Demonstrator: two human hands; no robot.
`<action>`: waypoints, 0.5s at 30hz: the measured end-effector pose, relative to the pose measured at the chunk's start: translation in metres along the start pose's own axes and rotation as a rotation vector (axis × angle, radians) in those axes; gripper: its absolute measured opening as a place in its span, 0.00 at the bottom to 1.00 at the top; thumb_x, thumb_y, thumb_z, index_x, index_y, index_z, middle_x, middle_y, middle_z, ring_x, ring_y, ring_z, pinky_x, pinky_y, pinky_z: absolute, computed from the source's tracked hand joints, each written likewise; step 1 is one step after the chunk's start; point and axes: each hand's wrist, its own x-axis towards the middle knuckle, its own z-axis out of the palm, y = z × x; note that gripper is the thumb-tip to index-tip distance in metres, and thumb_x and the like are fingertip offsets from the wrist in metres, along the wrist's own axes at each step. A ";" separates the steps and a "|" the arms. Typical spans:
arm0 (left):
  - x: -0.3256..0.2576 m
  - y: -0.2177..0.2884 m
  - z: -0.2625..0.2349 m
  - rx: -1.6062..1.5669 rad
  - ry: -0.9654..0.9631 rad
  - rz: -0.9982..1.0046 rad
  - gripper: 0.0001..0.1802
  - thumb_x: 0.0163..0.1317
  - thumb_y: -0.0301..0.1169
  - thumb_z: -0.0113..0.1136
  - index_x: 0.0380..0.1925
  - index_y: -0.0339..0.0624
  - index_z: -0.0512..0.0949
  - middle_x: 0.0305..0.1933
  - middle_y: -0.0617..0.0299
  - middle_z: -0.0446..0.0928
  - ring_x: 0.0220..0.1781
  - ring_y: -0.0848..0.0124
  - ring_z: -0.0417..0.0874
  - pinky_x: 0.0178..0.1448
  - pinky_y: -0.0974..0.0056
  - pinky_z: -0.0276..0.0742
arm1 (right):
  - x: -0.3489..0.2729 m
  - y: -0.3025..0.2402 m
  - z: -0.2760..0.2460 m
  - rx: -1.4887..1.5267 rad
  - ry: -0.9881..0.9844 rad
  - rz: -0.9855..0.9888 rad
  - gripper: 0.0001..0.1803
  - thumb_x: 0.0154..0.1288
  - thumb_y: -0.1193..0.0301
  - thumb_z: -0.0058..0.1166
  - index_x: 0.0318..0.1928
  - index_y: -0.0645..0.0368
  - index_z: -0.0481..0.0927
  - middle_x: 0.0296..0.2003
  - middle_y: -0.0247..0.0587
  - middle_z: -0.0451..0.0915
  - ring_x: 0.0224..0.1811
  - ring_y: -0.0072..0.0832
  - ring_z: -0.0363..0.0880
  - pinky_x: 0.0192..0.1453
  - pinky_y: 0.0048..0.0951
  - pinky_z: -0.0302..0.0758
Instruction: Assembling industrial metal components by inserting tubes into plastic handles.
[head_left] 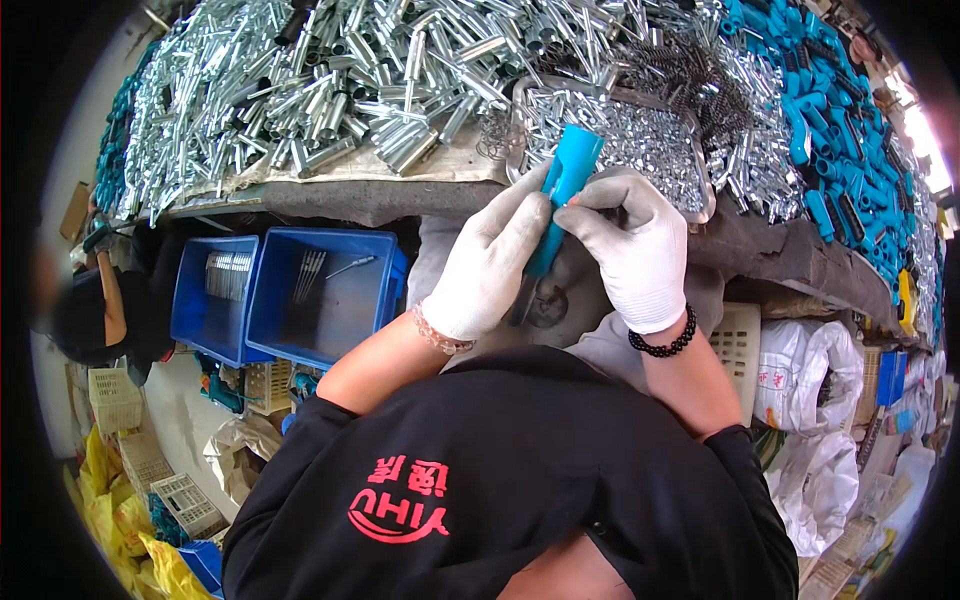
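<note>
Both hands wear white gloves and meet at a blue plastic tube-shaped handle point(566, 183), held upright just below the bench edge. My left hand point(487, 262) grips its lower part from the left. My right hand point(632, 245) pinches it from the right near the middle. Behind the handle sits a metal tray point(527, 105) filled with small shiny metal parts. What goes on inside the handle is hidden by my fingers.
A bench carries a heap of silver metal tubes point(340, 90), dark springs point(690, 70) and a pile of blue handles point(850, 140) at right. Two blue crates point(300, 300) stand under the bench at left. White sacks point(810, 400) lie at right, yellow bags point(120, 510) and white baskets at lower left. Another person point(95, 300) is at far left.
</note>
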 end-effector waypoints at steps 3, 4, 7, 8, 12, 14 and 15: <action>-0.008 -0.002 0.003 0.148 0.003 0.149 0.29 0.80 0.37 0.44 0.74 0.32 0.58 0.68 0.55 0.72 0.67 0.73 0.71 0.71 0.67 0.66 | -0.008 0.008 0.001 0.192 -0.006 0.077 0.09 0.54 0.75 0.73 0.30 0.62 0.83 0.31 0.35 0.82 0.32 0.18 0.79 0.37 0.23 0.76; -0.012 -0.004 0.001 0.222 0.013 0.184 0.30 0.79 0.37 0.46 0.74 0.32 0.59 0.69 0.53 0.70 0.69 0.70 0.70 0.72 0.65 0.64 | -0.008 0.006 -0.002 0.201 -0.067 0.180 0.10 0.54 0.74 0.73 0.30 0.62 0.82 0.30 0.34 0.81 0.32 0.17 0.78 0.37 0.23 0.75; -0.014 -0.011 -0.007 0.285 -0.079 0.293 0.39 0.70 0.42 0.62 0.74 0.34 0.60 0.64 0.54 0.72 0.66 0.68 0.72 0.70 0.63 0.66 | -0.012 0.026 -0.002 0.602 -0.208 0.390 0.15 0.56 0.69 0.75 0.33 0.59 0.78 0.30 0.27 0.77 0.33 0.16 0.72 0.39 0.21 0.71; -0.014 -0.007 -0.004 0.183 -0.124 0.183 0.40 0.69 0.43 0.64 0.73 0.34 0.60 0.60 0.56 0.74 0.60 0.71 0.75 0.64 0.66 0.70 | -0.014 0.036 -0.004 0.593 -0.278 0.424 0.16 0.56 0.67 0.75 0.33 0.59 0.77 0.30 0.26 0.77 0.33 0.15 0.72 0.39 0.21 0.71; -0.014 -0.005 -0.014 0.033 -0.150 -0.092 0.33 0.72 0.44 0.60 0.68 0.33 0.66 0.47 0.61 0.79 0.39 0.78 0.80 0.42 0.72 0.76 | -0.003 0.030 -0.024 0.280 -0.459 0.333 0.20 0.62 0.56 0.69 0.37 0.61 0.81 0.30 0.35 0.81 0.34 0.22 0.77 0.40 0.28 0.74; -0.012 -0.002 -0.012 -0.023 -0.043 -0.165 0.24 0.75 0.47 0.51 0.54 0.35 0.72 0.41 0.59 0.79 0.28 0.77 0.77 0.32 0.71 0.74 | 0.021 0.018 -0.049 -0.222 -0.342 0.147 0.19 0.64 0.55 0.64 0.40 0.59 0.84 0.32 0.44 0.83 0.36 0.31 0.82 0.43 0.34 0.77; -0.011 -0.006 -0.016 -0.048 0.010 -0.165 0.22 0.77 0.49 0.48 0.49 0.38 0.73 0.41 0.58 0.79 0.27 0.76 0.76 0.31 0.69 0.74 | 0.032 0.017 -0.059 -0.411 -0.207 0.125 0.18 0.65 0.56 0.62 0.42 0.58 0.85 0.34 0.47 0.84 0.37 0.37 0.84 0.44 0.38 0.78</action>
